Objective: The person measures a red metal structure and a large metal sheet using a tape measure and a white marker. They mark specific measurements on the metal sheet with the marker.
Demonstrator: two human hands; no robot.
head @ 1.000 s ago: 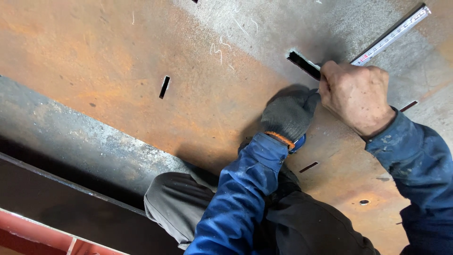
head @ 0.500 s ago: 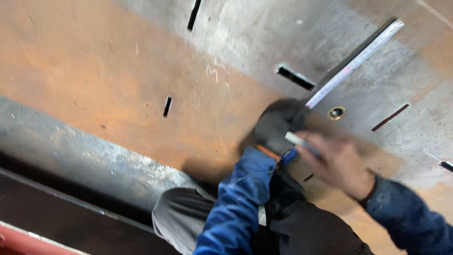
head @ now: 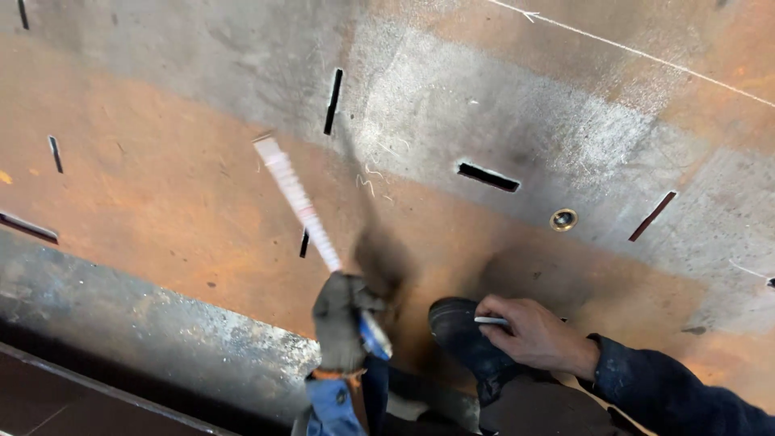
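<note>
My left hand (head: 342,323), in a dark grey glove, grips the lower end of a long white steel ruler (head: 295,200) that sticks up and to the left over the rusty steel plate (head: 161,202); the ruler is blurred. My bare right hand (head: 531,333) rests low on the plate beside my dark shoe (head: 462,333) and pinches a short white marking stick (head: 491,320) between its fingers. Both sleeves are blue.
The plate has several narrow cut slots, one black slot (head: 488,177) at centre and one upright slot (head: 333,101) above the ruler. A small brass ring (head: 563,219) lies right of centre. A white chalk line (head: 630,52) crosses the upper right. A lower grey step (head: 121,323) runs along the left.
The ruler has swung from lying up-right on the plate to pointing up-left in my left hand. My right hand dropped from the ruler down to beside my shoe, holding the white stick.
</note>
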